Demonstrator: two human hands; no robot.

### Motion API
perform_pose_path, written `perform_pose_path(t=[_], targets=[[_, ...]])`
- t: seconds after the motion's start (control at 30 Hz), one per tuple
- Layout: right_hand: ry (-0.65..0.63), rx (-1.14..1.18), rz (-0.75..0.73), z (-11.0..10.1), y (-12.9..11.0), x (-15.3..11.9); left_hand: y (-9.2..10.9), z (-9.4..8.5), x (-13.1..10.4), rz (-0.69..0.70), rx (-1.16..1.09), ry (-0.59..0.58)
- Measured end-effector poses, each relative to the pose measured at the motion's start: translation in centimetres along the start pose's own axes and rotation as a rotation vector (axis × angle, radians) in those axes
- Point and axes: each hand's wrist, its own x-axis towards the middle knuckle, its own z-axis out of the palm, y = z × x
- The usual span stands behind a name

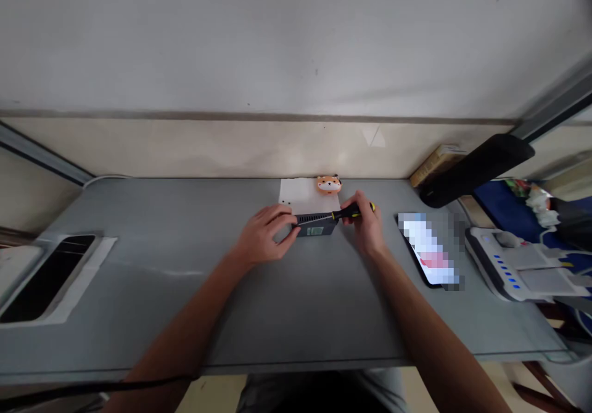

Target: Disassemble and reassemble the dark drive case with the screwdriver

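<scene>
A small dark box-shaped device (305,230) with a row of vent slots and a pale label stands on the grey table in front of me. My left hand (268,234) grips its left end between thumb and fingers. In my right hand (365,225) is a screwdriver (343,213) with a black and yellow handle, held closed around the grip. Its thin shaft points left and lies across the slotted part of the device, with the tip close to my left fingers. Whether the tip touches the device I cannot tell.
Behind the device lie white paper (296,192) and an orange animal-faced case (328,184). To the right are a lit phone (428,249), a power strip (497,265) and a black cylinder (476,169). A dark-screened device (50,277) rests at the left. A wall bounds the table's back.
</scene>
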Motion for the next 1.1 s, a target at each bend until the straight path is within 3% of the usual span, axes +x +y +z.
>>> perform_pose_path(t=[0.13, 0.23, 0.4, 0.57, 0.73, 0.9, 1.03, 1.1], targets=[[0.07, 0.027, 0.023, 0.1, 0.0, 0.2, -0.1, -0.1, 0.1, 0.02, 0.001, -0.03], [0.038, -0.014, 0.056, 0.4, 0.2, 0.4, -0.1, -0.4, 0.1, 0.026, 0.005, -0.05], [-0.13, -0.197, 0.035, 1.0, 0.6, 0.2, -0.3, -0.8, 0.0, -0.003, 0.035, 0.085], [-0.174, -0.231, -0.018, 1.1, 0.7, 0.0, -0.9, -1.2, -0.3, -0.116, 0.094, 0.159], [-0.214, -0.24, -0.008, 1.1, 0.6, -0.1, -0.9, -1.2, -0.3, -0.101, 0.091, 0.208], [-0.212, -0.244, -0.019, 1.1, 0.8, -0.1, 0.4, -0.3, -0.3, -0.156, 0.077, 0.068], [-0.156, -0.185, 0.004, 1.1, 0.8, 0.1, 1.4, 0.6, -0.1, -0.055, 0.014, -0.201], [-0.095, -0.126, 0.062, 0.9, 0.5, 0.2, 1.5, 0.8, -0.1, -0.023, -0.011, -0.244]])
